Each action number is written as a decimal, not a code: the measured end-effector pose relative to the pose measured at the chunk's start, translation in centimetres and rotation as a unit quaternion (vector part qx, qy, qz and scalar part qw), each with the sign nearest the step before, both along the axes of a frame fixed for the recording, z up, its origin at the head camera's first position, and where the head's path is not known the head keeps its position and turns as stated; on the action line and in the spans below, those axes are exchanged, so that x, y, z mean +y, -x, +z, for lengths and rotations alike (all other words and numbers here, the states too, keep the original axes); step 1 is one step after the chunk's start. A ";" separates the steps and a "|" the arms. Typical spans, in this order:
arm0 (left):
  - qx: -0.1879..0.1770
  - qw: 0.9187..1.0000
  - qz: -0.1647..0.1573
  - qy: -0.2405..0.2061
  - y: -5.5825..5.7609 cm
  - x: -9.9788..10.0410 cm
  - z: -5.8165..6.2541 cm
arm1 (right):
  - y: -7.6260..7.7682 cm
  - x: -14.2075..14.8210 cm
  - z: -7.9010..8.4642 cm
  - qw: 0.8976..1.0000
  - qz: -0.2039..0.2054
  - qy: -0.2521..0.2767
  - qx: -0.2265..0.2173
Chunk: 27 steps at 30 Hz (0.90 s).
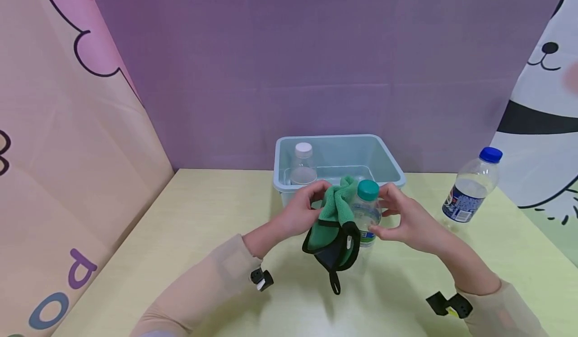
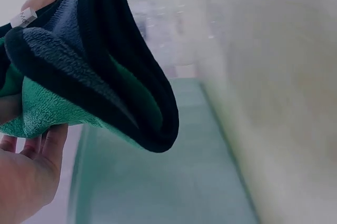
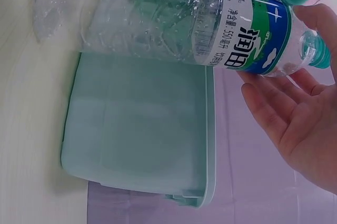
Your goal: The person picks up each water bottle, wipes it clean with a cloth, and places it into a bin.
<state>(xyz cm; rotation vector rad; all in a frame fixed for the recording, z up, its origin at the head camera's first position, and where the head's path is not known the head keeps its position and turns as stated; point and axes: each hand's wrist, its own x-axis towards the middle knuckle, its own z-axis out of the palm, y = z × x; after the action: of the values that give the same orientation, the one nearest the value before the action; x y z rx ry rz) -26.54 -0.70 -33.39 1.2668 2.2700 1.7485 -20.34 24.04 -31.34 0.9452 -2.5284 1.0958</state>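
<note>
My left hand [image 1: 298, 211] grips a green towel [image 1: 334, 206] with a dark grey inner side, black edging and a hanging loop. It dangles in front of the bin, and its fold spreads wide in the left wrist view. Beside it stands a clear plastic water bottle [image 1: 365, 211] with a green cap, its blue, green and white label [image 3: 263, 29] showing in the right wrist view. The right hand [image 1: 408, 221] curves round the bottle's upper part, thumb in front and fingers behind. The towel overlaps the bottle's left side in the head view.
A light blue plastic bin [image 1: 340, 137] stands behind the hands, holding a white-capped bottle [image 1: 303, 164]. To the right on the table [image 1: 217, 206] is a blue-capped bottle [image 1: 469, 186] with a dark blue label. A purple cloth backdrop [image 1: 271, 66] closes the far side.
</note>
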 end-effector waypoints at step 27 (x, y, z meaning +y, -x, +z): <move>0.006 1.000 -0.011 0.014 0.0 -0.1 -1.6 | 0.1 0.1 -0.2 1.000 0.011 0.004 0.010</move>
<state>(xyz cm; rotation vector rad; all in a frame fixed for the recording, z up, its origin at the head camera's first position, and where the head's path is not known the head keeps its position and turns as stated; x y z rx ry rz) -26.59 -0.80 -35.02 1.2955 2.2691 1.6999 -20.41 24.13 -31.54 0.9782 -2.5027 1.0958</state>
